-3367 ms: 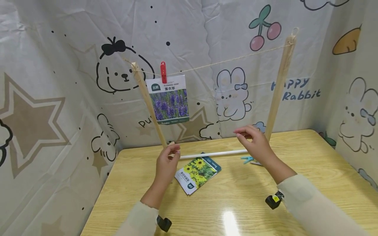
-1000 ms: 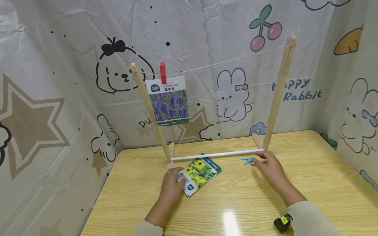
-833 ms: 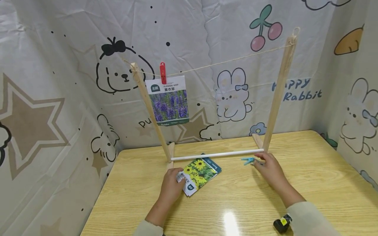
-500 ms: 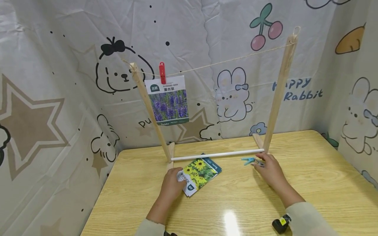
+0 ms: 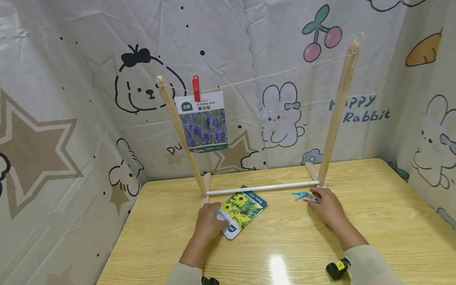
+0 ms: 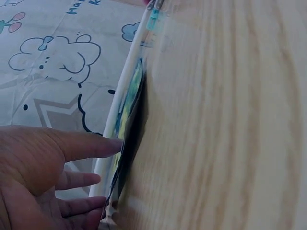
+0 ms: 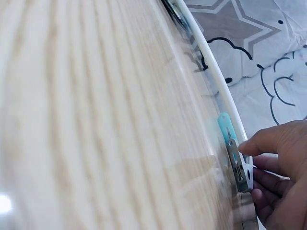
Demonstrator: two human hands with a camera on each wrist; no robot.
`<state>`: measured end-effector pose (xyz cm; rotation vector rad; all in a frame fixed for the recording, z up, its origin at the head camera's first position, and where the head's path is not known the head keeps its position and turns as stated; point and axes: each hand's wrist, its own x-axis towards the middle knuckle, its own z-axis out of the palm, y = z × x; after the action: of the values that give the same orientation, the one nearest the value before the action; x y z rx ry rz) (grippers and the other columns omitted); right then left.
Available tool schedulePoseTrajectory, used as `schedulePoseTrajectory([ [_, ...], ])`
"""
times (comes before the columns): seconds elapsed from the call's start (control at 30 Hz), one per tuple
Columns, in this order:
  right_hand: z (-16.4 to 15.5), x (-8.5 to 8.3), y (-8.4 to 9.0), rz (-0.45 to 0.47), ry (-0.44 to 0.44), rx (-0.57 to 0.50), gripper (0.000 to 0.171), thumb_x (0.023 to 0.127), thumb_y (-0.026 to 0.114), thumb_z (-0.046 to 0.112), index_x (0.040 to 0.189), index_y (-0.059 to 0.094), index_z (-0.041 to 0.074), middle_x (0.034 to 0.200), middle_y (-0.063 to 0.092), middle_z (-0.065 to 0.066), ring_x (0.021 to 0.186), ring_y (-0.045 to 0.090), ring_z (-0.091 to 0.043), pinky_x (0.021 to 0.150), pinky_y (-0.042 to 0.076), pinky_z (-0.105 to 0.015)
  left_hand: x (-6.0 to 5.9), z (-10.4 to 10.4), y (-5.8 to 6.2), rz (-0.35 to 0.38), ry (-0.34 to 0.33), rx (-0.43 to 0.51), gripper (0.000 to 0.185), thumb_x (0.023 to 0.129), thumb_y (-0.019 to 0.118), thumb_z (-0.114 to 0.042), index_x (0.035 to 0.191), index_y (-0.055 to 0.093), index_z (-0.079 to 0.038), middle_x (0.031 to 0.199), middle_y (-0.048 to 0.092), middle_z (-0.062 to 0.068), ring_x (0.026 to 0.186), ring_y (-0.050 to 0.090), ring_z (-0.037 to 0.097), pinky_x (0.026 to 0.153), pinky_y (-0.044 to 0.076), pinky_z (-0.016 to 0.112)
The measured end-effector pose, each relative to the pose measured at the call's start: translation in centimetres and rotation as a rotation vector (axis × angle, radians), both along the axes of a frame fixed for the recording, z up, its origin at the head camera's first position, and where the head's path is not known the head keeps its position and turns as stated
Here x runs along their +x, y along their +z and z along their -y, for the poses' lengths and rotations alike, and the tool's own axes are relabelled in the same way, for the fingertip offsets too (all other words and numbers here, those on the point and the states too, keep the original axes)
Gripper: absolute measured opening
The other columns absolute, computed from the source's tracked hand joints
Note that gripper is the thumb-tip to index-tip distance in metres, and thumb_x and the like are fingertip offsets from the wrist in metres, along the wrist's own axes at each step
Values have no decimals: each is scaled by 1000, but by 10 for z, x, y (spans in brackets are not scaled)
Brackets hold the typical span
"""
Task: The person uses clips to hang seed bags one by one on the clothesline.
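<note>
In the head view, my left hand (image 5: 208,221) holds the near-left edge of a stack of seed packets (image 5: 242,211), the top one printed with yellow flowers. The left wrist view has the thumb on the edge of the packets (image 6: 128,110) and the other fingers around it. My right hand (image 5: 327,204) pinches a grey clothespin (image 5: 313,198) close over the table. Beside it lies a light-blue clothespin (image 5: 300,195); both pins also show in the right wrist view, the grey one (image 7: 238,165) at the thumb tip and the blue one (image 7: 225,125) behind it.
A wooden frame has two posts (image 5: 336,118), a white crossbar (image 5: 263,187) behind the packets, and a string (image 5: 270,74) tied between the tops. A red clothespin (image 5: 196,88) hangs a lavender seed packet (image 5: 203,126) there. A patterned cloth (image 5: 228,47) backs the wooden table (image 5: 278,237).
Both hands have come down from above the table, the left to the packets, the right to the clothespins. Lately the packets' near end shifted slightly right and the grey clothespin came into clearer view.
</note>
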<state>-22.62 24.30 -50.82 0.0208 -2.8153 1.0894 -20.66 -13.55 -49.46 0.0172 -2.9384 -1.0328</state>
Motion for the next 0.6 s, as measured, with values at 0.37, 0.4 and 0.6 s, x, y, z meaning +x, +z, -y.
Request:
schedulePoseTrajectory([
  [0.37, -7, -1, -1, 2, 42, -13, 45, 93, 67, 13, 134, 58, -5, 128, 57, -28, 121, 54, -49, 102, 43, -62, 4, -1, -4, -28, -37, -32, 69, 73, 90, -19, 133, 61, -1, 117, 55, 18, 99, 47, 27, 78, 44, 40],
  [0.4, -7, -1, -1, 2, 45, -12, 45, 93, 68, 13, 134, 58, -4, 128, 57, -28, 120, 54, -49, 102, 43, -62, 3, -1, -4, -30, -37, -32, 69, 73, 90, -18, 133, 61, -2, 115, 54, 18, 98, 47, 27, 78, 43, 39],
  [0.6, -9, -6, 0, 26, 50, 0, 46, 93, 70, 15, 134, 59, -2, 128, 58, -27, 119, 52, -47, 100, 43, -61, -3, 3, -4, -11, -34, -3, 64, 73, 90, -15, 130, 62, -5, 107, 54, 15, 94, 46, 25, 76, 43, 37],
])
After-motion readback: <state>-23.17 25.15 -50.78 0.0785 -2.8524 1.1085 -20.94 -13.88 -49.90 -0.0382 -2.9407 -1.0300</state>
